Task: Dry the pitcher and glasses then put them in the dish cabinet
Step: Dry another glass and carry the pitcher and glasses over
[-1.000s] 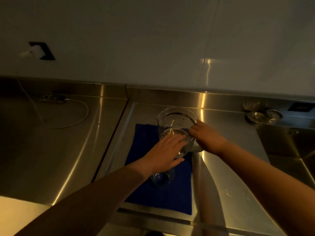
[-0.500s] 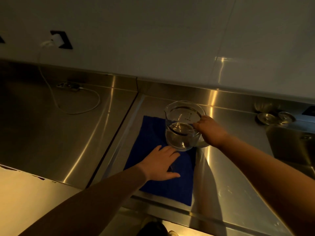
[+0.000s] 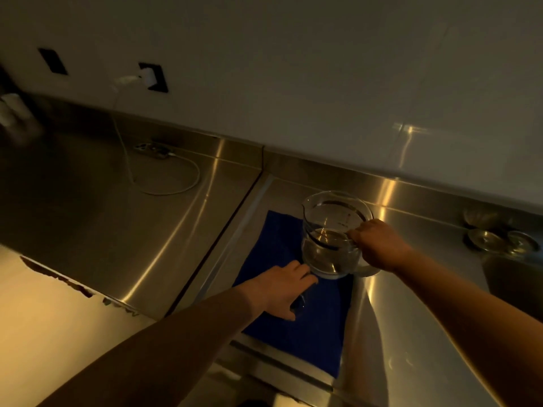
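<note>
my right hand (image 3: 379, 245) grips the upright pitcher (image 3: 332, 233) by its rim; my left hand (image 3: 282, 289), nearer me, covers a glass (image 3: 298, 304) on the cloth (image 3: 317, 327).

left grip (image 3: 280, 284) palm-down with fingers curled, right grip (image 3: 377, 245) clenched, both forearms extended

Your left hand (image 3: 280, 289) has slid off the pitcher (image 3: 332, 236) your right hand (image 3: 379, 245) grips, dropping just below it onto a glass (image 3: 298, 304) on the cloth (image 3: 308, 333).
</note>
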